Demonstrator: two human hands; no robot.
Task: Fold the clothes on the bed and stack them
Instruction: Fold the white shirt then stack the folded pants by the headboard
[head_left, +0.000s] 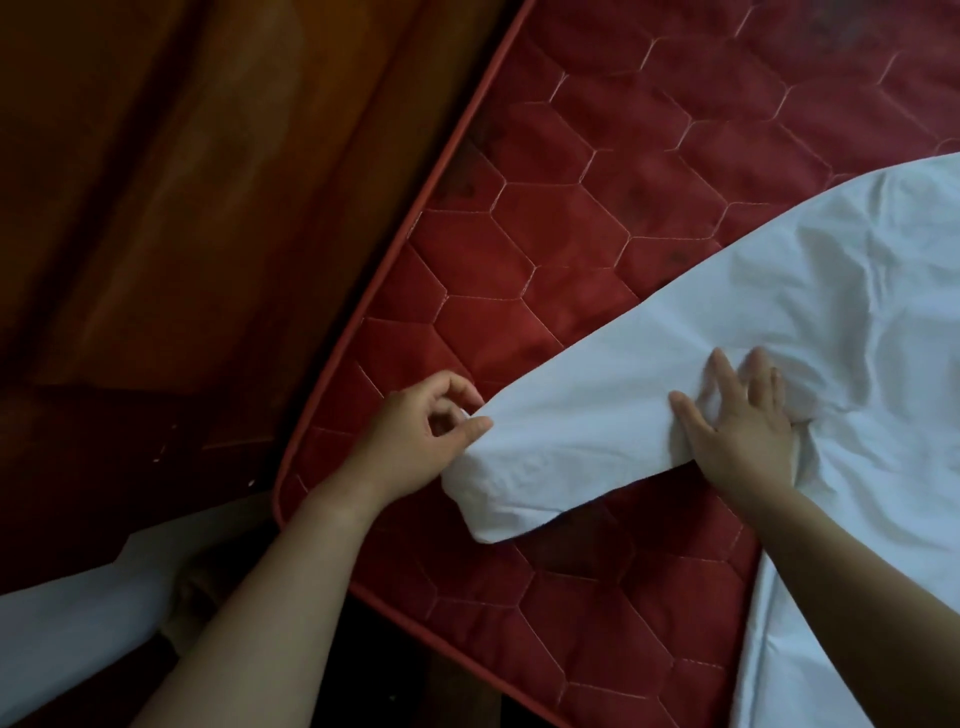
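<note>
A single white cotton garment (779, 322) lies spread on the red quilted mattress (545, 234) of the bed, its long sleeve (561, 447) stretched out toward the mattress's near corner. The left hand (415, 436) holds the cuff end of that sleeve, thumb and forefinger pinched together on the fabric while the other fingers curl loosely above it. The right hand (743, 421) rests flat on the cloth where the sleeve meets the body, fingers (727, 374) spread apart and pressing down, clamped on nothing.

By my reckoning the folding has barely begun. The garment is still creased and open, the sleeve is not yet turned in over the body, and I see no folded pile anywhere on the part of the bed that shows. What seems to be in hand is smoothing and straightening the sleeve before the first fold.

Counting: one white garment on the mattress, one sleeve of it in view, two bare hands. At the lower left, off the bed, there is one more patch of pale cloth (67, 634); whether it is clothing to be folded or what the person wears, I cannot tell. Beyond the mattress edge stands dark brown wood (156, 182).
</note>
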